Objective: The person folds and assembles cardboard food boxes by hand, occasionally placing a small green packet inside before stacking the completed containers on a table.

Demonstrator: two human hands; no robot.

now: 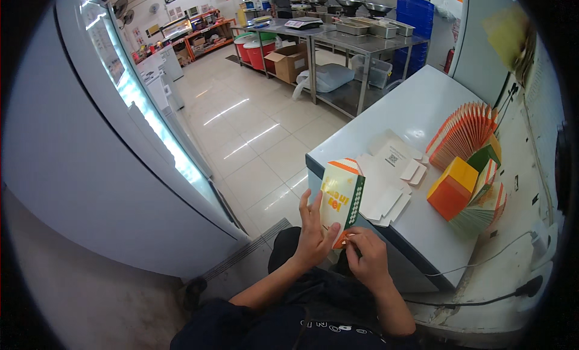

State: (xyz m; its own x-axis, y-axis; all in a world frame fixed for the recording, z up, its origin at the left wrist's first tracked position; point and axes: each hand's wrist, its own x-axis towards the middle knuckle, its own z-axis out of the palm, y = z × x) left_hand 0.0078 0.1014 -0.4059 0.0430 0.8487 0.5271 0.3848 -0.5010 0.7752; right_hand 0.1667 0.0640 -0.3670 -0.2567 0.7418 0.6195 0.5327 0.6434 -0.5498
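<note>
**A lettered carton (339,190) is being held up just beside the tabletop (356,139)**

In the head view, the left hand (312,236) is supporting the carton from its left side, this grip holding the body between the thumb and the outstretched fingers. The right hand (368,256) is pinching the orange flap (339,239) at the carton's near end, thumb and fingertips pressing together there. The carton is tilting slightly in the air, in front of the tabletop's near edge. Its pale front is bearing large yellow and orange lettering; its side is showing a green band with a white pattern, and its far end is carrying orange trim.

On the tabletop, flat white cartons (380,181) are lying in an overlapping pile, the upper one showing a square printed code (393,158) beside text too small to read. Farther right, a fanned orange stack (461,133) is standing near the wall, and a yellow-and-orange box (453,187) is sitting just beside a green-edged stack (476,220). White letters are running across the person's dark top (253,326), partly distorted by folds.
</note>
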